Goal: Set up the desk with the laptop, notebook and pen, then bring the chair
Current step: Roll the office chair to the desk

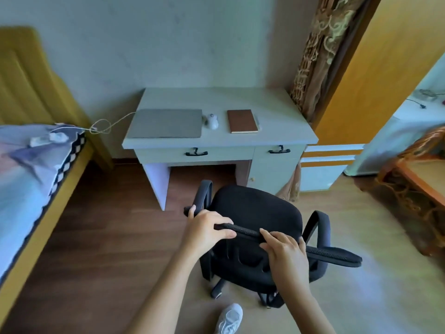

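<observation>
Facing the white desk (284,112), the black fabric swivel chair (255,213) is held at its backrest top, left hand (204,229) and right hand (286,251) clamped around it; closed grey laptop (166,123) and brown notebook (242,121) lie on the desk.

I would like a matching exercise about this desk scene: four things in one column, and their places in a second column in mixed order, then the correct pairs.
Things:
1. laptop
2. mouse
3. notebook
4. chair

Places:
A. on the floor in front of the desk, both hands on its backrest
B. right part of the desk top
C. left part of the desk top, lid closed
D. between the laptop and the notebook

Pairs: 1-C, 2-D, 3-B, 4-A
The left hand and right hand grip the top of the backrest.
</observation>
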